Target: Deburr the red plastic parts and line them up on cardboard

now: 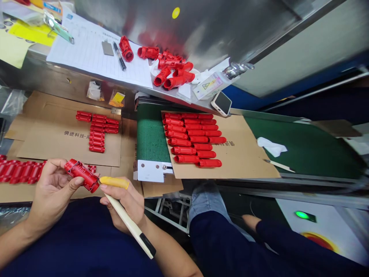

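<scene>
green ribbed belt (151,132); left of it, left fingers (73,185) hold a red plastic cylinder (83,177), right fingers (123,193) a cream rod-shaped tool (125,217), apparently working the cylinder's end; steadiness needed.

Just one cam, worn on the head, looking forward and down. Left hand (53,194) and right hand (127,204) sit pretty close, lower left, with the green belt (150,134) and metal ledge (49,75) farther out.

On the left cardboard sheet (54,129), the black characters 俱进科技 and a dash can be read. The far bottle (217,84) carries a yellow warning triangle (205,86). Print on the far paper (83,48) is too small.
</scene>
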### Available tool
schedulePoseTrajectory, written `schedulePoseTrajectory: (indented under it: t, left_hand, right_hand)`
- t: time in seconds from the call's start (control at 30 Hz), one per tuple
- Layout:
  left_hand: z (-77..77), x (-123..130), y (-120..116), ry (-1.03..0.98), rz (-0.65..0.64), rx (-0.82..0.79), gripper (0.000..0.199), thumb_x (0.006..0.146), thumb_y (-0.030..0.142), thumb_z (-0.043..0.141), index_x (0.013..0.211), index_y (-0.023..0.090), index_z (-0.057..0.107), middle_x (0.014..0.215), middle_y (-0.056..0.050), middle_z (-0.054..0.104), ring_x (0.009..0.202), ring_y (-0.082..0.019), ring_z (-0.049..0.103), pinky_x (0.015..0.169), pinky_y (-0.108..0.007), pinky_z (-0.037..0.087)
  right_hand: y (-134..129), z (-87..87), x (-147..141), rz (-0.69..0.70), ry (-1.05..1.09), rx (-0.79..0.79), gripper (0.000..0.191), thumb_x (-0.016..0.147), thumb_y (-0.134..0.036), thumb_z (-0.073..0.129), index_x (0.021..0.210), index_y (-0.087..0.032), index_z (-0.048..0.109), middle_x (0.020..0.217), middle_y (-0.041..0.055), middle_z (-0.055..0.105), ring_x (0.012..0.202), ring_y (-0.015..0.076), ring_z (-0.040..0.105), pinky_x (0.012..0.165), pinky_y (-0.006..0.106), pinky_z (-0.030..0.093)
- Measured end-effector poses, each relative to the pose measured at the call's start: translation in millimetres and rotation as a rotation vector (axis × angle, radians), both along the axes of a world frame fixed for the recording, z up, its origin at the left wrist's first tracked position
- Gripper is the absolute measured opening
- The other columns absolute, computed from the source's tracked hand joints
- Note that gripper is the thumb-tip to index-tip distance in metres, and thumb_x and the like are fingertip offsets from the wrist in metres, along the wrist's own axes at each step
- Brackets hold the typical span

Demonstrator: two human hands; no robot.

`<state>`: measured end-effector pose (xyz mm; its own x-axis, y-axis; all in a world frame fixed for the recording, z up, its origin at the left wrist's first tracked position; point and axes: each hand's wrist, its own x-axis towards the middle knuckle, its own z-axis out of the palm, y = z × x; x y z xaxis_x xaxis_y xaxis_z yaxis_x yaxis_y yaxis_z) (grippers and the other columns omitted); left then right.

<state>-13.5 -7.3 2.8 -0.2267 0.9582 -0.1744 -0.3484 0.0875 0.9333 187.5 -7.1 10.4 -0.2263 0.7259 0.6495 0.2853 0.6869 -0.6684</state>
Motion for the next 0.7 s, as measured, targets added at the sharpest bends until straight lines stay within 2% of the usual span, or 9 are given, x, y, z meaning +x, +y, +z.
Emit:
schedulePoseTrajectory:
  t: [0.13,0.4,0.5,0.6,0.7]
  left_hand:
    - [-0.5,1.6,1.4,0.003,0.01,0.004,0.042,0.075,0.031,0.101,0.098,0.026,0.066,0.086,0.004,0.079,0.073,-0.012,0.075,0.071,-0.016,0.062]
    - [0.3,0.8,1.3,0.032,0.004,0.027,0.039,0.076,0.03,0.1,0.098,0.027,0.068,0.087,0.004,0.078,0.076,-0.012,0.074,0.074,-0.017,0.062]
    - [0.6,1.7,0.3,0.062,0.015,0.027,0.038,0.076,0.031,0.1,0.097,0.026,0.068,0.087,0.003,0.078,0.076,-0.012,0.073,0.07,-0.017,0.06]
    - [1.0,3.0,-1.1,0.062,0.028,0.022,0.039,0.076,0.032,0.1,0.096,0.026,0.067,0.085,0.003,0.077,0.068,-0.011,0.069,0.06,-0.015,0.056]
    - [1.1,3.5,-2.3,0.056,0.044,0.01,0.041,0.075,0.033,0.101,0.096,0.026,0.066,0.087,0.004,0.079,0.068,-0.01,0.07,0.063,-0.015,0.057]
  right_hand:
    - [0.2,0.9,0.5,0.003,-0.004,-0.026,0.025,0.103,-0.017,0.07,0.129,-0.017,0.073,0.111,0.015,0.082,0.1,0.0237,0.079,0.084,0.037,0.071]
    - [0.5,0.8,-1.1,0.001,0.004,-0.026,0.023,0.103,-0.015,0.069,0.126,-0.015,0.073,0.109,0.0148,0.082,0.1,0.024,0.08,0.086,0.038,0.071]
    - [-0.5,1.2,-2.8,-0.021,0.011,-0.014,0.022,0.103,-0.015,0.068,0.124,-0.015,0.073,0.106,0.014,0.083,0.099,0.0243,0.081,0.086,0.039,0.071]
    - [-2.8,1.4,-3.8,-0.032,0.023,-0.02,0.021,0.101,-0.012,0.068,0.122,-0.013,0.072,0.104,0.0143,0.083,0.097,0.024,0.081,0.087,0.038,0.07]
    - [-5.6,2.0,-3.8,-0.043,0.024,-0.065,0.023,0.101,-0.013,0.068,0.124,-0.015,0.072,0.108,0.0145,0.082,0.098,0.0243,0.08,0.085,0.038,0.071]
